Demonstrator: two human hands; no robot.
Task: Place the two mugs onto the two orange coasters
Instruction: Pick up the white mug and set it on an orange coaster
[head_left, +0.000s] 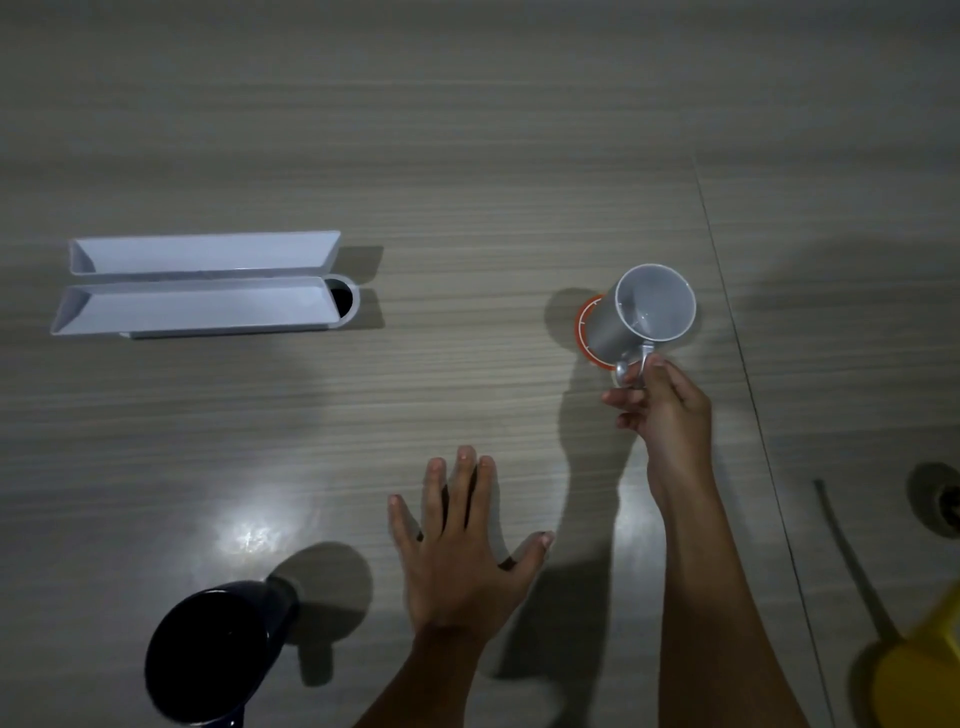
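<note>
The grey mug (641, 317) hides most of an orange coaster (586, 332), leaving only a rim crescent showing; a second coaster cannot be made out. The right hand (670, 410) pinches its handle. The dark mug (218, 654), partly cut off, stands near the counter (467, 182) edge. The left hand (462, 545) lies flat, fingers spread, holding nothing. No writing is readable.

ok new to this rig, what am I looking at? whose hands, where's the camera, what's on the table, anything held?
No machine here: a person works with bare hands, filmed by one camera worn on the head, looking down. The right hand has its grip on the handle of a grey mug, on or just above an orange coaster. The left hand lies flat and empty on the wooden table. A dark mug stands near left, a white tray far left. Only one coaster shows.
</note>
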